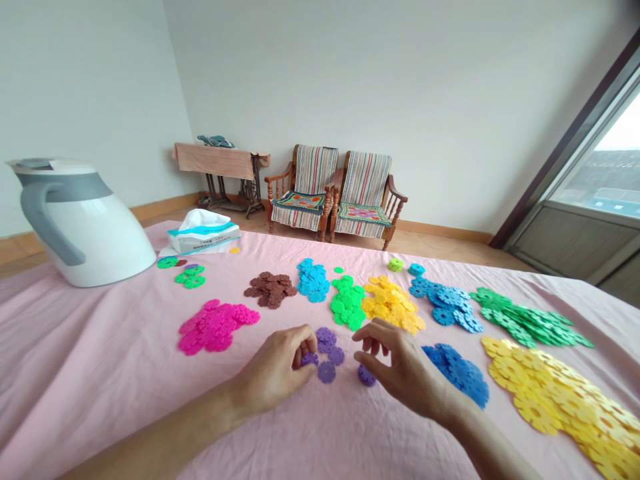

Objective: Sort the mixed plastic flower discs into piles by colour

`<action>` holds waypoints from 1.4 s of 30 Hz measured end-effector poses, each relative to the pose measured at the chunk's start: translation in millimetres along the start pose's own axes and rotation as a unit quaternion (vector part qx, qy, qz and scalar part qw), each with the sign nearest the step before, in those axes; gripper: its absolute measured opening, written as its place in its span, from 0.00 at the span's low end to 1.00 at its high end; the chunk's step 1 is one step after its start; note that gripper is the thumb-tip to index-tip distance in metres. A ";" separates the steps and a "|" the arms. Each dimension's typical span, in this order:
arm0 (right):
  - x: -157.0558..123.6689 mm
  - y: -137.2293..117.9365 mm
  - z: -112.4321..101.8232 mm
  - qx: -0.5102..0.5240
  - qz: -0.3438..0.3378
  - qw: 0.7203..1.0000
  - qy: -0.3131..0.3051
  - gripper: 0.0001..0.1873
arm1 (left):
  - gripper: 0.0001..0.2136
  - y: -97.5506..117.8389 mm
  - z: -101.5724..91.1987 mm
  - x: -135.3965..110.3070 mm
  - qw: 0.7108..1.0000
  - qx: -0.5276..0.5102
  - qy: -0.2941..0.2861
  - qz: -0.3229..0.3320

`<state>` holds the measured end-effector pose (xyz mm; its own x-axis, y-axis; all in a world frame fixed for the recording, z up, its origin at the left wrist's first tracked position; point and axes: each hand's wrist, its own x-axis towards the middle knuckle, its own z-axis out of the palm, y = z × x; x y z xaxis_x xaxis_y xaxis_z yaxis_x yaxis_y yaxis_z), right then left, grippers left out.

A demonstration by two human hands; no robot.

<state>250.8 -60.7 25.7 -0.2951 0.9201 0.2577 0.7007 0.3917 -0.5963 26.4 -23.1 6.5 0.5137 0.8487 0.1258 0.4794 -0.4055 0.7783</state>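
Note:
My left hand (280,363) has its fingers curled and pinches a purple snowflake disc (309,359) just above the cloth. Several loose purple snowflake discs (327,371) lie between my two hands, some of them overlapping. My right hand (393,357) hovers with thumb and fingers apart and nothing between them. Beneath its thumb a small stack of purple discs (367,377) stands on the cloth, partly covered by the hand. Close to my right wrist is a pile of dark blue discs (457,373).
Sorted disc piles spread around: magenta (213,327), brown (270,289), light blue (313,280), light green (348,303), yellow (393,303), blue (450,307), green (530,319), large yellow (565,393). A jug (100,227) and a tissue box (205,237) stand at the left on the pink tablecloth (125,373).

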 end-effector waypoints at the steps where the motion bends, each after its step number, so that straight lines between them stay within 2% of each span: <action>1: -0.7 -4.4 1.6 -0.001 -0.006 1.000 -0.002 0.07 | 0.05 0.1 2.3 0.1 0.999 -0.044 0.000 -0.011; 5: -4.3 -19.3 11.1 -0.008 -0.032 0.999 -0.025 0.12 | 0.10 4.8 8.4 -0.1 0.974 -0.221 -0.016 -0.042; 8: -6.4 -24.8 19.3 -0.032 -0.064 0.997 -0.040 0.20 | 0.14 9.7 9.7 -1.3 0.954 -0.293 -0.047 -0.049; 10: -6.7 -26.3 22.9 -0.057 -0.078 0.994 -0.046 0.21 | 0.16 11.0 10.6 -2.3 0.945 -0.317 -0.060 -0.048; 16: -4.6 -30.1 21.8 -0.104 -0.103 0.988 -0.041 0.12 | 0.21 8.1 12.1 -1.8 0.929 -0.357 -0.075 -0.065; 21: -5.6 -38.9 19.4 -0.146 -0.155 0.977 -0.027 0.18 | 0.21 8.4 9.8 -0.9 0.921 -0.371 -0.085 -0.083; 23: -6.0 -38.6 18.7 -0.150 -0.167 0.974 -0.026 0.15 | 0.21 8.3 9.6 -0.8 0.923 -0.367 -0.086 -0.080; 26: -5.0 -27.7 13.0 -0.136 -0.128 0.982 -0.011 0.08 | 0.18 5.5 9.4 0.6 0.934 -0.343 -0.060 -0.081; 29: -2.1 -9.4 0.0 -0.089 -0.036 0.995 0.021 0.09 | 0.16 0.1 8.1 3.6 0.942 -0.323 -0.007 -0.091; 31: -0.2 0.4 -9.8 -0.052 0.019 0.998 0.007 0.09 | 0.16 -3.6 6.7 5.8 0.941 -0.325 0.018 -0.089; 33: 0.8 5.7 -17.3 -0.021 0.049 0.998 -0.036 0.08 | 0.15 -6.4 5.6 7.3 0.940 -0.329 0.029 -0.083; 38: 0.4 9.7 -20.6 0.024 0.043 0.990 -0.130 0.09 | 0.14 -8.2 5.3 7.9 0.943 -0.323 0.024 -0.073; 42: 1.2 14.5 -16.3 0.023 0.029 0.988 -0.149 0.12 | 0.14 -8.7 5.9 7.6 0.943 -0.324 0.024 -0.072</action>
<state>271.2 -54.0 29.8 -0.4386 0.8986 -0.0097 0.6936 0.3316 -0.6395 30.3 -15.2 -3.0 0.4356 0.9001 0.0055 -0.0008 -0.0057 1.0000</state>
